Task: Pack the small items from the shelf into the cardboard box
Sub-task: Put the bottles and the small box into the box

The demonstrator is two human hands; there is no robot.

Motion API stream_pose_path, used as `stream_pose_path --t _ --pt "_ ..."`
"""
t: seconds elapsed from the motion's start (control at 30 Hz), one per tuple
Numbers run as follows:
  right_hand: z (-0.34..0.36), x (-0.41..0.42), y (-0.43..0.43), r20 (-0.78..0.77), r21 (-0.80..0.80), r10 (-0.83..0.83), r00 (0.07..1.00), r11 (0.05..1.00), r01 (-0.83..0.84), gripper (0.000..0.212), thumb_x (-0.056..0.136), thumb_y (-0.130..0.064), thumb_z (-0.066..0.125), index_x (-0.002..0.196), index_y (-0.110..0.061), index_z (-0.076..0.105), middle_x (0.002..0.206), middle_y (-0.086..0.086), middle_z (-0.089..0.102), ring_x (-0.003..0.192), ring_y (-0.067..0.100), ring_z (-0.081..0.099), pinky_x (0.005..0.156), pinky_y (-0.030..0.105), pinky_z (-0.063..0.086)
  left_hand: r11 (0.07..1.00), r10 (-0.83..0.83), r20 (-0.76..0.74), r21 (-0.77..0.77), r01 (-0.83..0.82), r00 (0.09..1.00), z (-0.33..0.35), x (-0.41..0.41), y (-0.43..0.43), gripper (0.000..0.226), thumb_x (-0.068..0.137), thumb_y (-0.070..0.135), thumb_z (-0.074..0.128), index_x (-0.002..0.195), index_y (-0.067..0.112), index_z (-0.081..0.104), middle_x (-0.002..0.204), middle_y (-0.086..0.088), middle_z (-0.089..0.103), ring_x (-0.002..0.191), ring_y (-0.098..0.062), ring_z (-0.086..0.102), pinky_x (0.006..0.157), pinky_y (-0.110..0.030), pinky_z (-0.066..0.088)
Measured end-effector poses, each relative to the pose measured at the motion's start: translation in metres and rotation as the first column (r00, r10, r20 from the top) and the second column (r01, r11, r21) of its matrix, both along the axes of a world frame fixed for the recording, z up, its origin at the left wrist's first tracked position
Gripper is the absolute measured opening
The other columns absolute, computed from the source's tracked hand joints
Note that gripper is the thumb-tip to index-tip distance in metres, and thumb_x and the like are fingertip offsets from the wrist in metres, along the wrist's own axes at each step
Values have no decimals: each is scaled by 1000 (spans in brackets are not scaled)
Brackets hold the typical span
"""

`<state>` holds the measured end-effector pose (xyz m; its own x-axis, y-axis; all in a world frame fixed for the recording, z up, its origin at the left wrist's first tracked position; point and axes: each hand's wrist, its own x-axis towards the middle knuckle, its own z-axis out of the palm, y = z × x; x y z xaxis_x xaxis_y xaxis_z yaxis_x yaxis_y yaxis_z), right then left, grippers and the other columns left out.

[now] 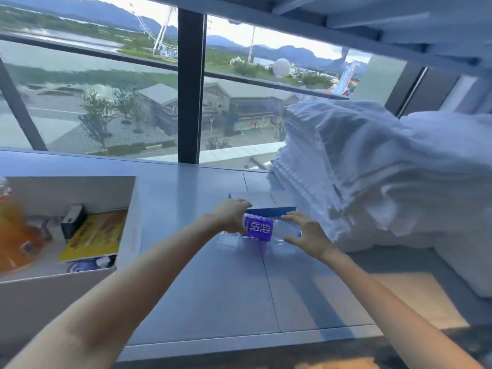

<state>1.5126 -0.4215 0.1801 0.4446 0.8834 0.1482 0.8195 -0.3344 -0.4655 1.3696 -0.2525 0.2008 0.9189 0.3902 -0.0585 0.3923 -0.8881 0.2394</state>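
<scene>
A clear plastic bottle with a purple label [259, 230] lies on its side on the grey shelf [213, 288]. My left hand [231, 218] grips its left end with curled fingers. My right hand [306, 234] reaches around its right end, fingers spread and curved; whether it touches the bottle is unclear. Just behind the bottle lies a flat white-and-blue box [266, 202]. The open cardboard box [125, 235] stands at the left and holds an orange drink bottle [13, 235], a yellow packet [93, 238], a small black item [73, 221] and a blue-and-white item [87, 263].
A tall stack of folded white towels [359, 169] fills the shelf's right side, close to my right hand. More white linen [452, 235] lies further right. A large window with a dark post [190, 89] runs behind the shelf. An upper shelf [372, 22] hangs overhead.
</scene>
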Motion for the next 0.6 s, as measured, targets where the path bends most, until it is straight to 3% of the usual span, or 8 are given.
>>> stream_pose_path --t 0.1,0.23,0.4,0.47,0.6 --pt "-9 18 -8 -39 -28 18 999 999 -20 53 77 -12 74 126 -9 55 131 9 53 123 20 49 103 25 36 999 38 -50 35 -36 998 -20 3 -1 83 76 37 72 143 15 29 143 -4 41 131 -25 37 106 -39 35" --pt "-19 33 -14 -55 -2 29 998 1000 -29 47 75 -15 75 120 -13 59 121 4 59 114 17 54 93 15 35 994 64 18 86 -65 998 -25 1 -4 77 75 50 69 138 21 36 136 -4 43 125 -23 36 98 -37 35" --pt "-36 38 -16 -144 -102 19 989 994 -34 60 71 -20 79 124 -16 54 123 6 58 111 16 55 94 23 40 987 28 -54 162 -19 998 -29 9 -18 75 69 45 75 133 22 42 129 -4 43 119 -23 39 94 -33 38" --pt "-38 39 -18 -145 -80 25 989 996 -37 60 66 -23 82 121 -19 56 115 6 62 104 15 58 88 24 44 990 22 -48 137 -15 999 -32 10 -22 72 67 39 78 129 20 46 126 -2 50 114 -21 47 87 -33 44" --pt "-23 35 -25 -220 72 62 974 996 -47 60 61 -26 85 115 -23 59 104 1 65 99 11 61 77 5 42 996 86 74 -22 -85 994 -28 -3 -21 70 60 29 83 122 19 52 117 0 57 104 -20 55 74 -30 47"
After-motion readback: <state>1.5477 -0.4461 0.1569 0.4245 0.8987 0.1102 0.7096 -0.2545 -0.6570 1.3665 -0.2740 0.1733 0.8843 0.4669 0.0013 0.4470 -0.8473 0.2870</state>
